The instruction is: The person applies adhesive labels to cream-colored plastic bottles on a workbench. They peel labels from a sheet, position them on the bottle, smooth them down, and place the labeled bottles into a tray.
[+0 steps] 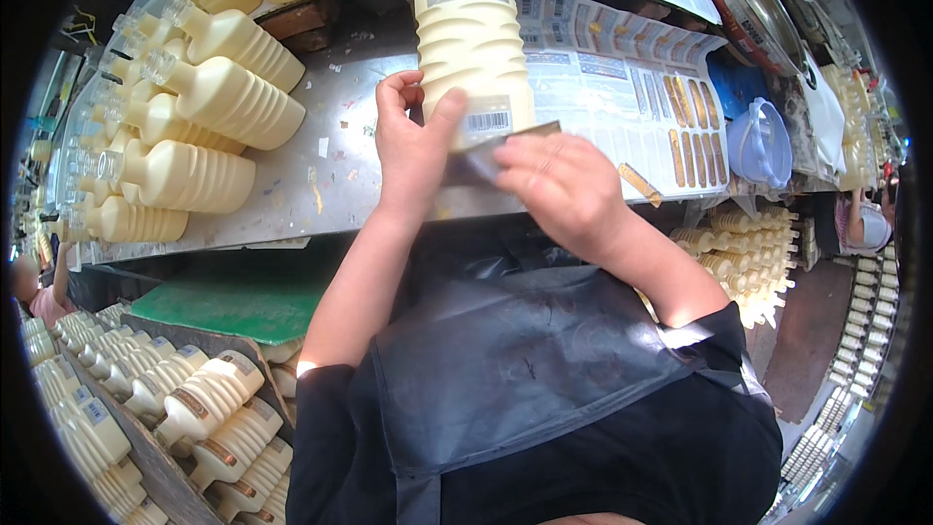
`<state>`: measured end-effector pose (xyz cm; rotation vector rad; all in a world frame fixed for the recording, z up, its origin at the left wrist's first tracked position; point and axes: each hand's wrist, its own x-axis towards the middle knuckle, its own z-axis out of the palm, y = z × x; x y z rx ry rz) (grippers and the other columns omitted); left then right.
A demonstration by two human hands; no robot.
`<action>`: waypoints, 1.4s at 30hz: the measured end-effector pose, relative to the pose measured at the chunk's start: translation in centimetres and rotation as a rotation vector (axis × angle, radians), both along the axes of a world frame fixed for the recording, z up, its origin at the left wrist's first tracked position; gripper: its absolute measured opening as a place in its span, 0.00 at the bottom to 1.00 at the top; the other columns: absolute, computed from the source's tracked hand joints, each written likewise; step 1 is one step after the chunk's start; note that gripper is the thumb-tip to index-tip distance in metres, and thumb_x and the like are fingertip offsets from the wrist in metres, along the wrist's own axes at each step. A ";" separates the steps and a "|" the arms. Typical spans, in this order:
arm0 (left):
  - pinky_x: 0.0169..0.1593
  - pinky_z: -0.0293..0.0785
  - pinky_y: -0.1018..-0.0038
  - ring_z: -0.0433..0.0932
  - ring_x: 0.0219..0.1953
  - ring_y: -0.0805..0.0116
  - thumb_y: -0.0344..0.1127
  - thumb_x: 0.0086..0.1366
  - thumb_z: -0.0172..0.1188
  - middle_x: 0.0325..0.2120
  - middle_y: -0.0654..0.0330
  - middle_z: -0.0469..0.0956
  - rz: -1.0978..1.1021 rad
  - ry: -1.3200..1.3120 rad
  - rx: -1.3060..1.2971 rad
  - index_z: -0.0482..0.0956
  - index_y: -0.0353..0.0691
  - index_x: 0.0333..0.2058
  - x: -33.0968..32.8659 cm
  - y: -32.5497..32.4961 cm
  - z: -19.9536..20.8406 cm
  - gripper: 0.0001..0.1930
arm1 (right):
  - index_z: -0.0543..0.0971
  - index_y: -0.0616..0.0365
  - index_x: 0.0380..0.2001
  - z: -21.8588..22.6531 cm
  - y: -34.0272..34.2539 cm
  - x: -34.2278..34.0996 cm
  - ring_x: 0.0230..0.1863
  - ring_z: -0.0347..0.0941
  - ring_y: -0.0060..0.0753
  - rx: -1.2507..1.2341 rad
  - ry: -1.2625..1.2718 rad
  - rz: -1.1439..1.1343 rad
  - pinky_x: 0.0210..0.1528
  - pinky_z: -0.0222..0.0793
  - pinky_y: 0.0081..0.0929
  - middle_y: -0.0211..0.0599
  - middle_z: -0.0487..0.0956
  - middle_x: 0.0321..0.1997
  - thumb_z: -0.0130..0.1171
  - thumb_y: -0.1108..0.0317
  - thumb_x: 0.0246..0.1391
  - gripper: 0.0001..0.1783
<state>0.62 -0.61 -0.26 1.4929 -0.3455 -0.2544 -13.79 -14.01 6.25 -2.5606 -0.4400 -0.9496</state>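
The cream ribbed bottle (473, 53) lies ahead and right of the left hand (416, 148), which holds its lower left edge. The right hand (562, 180), near its base, grips a blurred flat tool (476, 161).

Softly glossy, rippled bottle (473, 51).

A labelled cream, wavy-ribbed bottle (473, 49) points neck-first toward the bench's (330, 170) far edge; a thin, blurred dark piece (476, 159) meets its base.
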 end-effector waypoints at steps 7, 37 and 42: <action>0.49 0.72 0.75 0.72 0.42 0.75 0.40 0.69 0.65 0.39 0.62 0.75 -0.007 0.056 -0.123 0.72 0.35 0.52 0.3 0.0 -0.7 0.19 | 0.82 0.58 0.39 1.8 0.7 2.3 0.40 0.84 0.39 -0.043 -0.028 -0.211 0.42 0.76 0.35 0.37 0.85 0.39 0.66 0.77 0.42 0.17; 0.49 0.71 0.79 0.73 0.42 0.78 0.29 0.73 0.55 0.39 0.64 0.76 0.707 -0.131 0.281 0.76 0.35 0.50 -7.2 16.7 -8.6 0.10 | 0.79 0.61 0.56 -6.6 -9.1 0.0 0.60 0.71 0.57 -0.022 0.216 -0.622 0.64 0.66 0.44 0.53 0.74 0.62 0.59 0.69 0.63 0.19; 0.48 0.72 0.73 0.72 0.44 0.72 0.32 0.71 0.56 0.42 0.62 0.74 0.987 0.332 0.052 0.72 0.38 0.57 -5.7 21.7 -12.2 0.18 | 0.85 0.63 0.40 -2.4 -4.5 1.0 0.45 0.78 0.38 0.055 -0.055 -0.260 0.50 0.75 0.32 0.47 0.79 0.55 0.63 0.80 0.59 0.07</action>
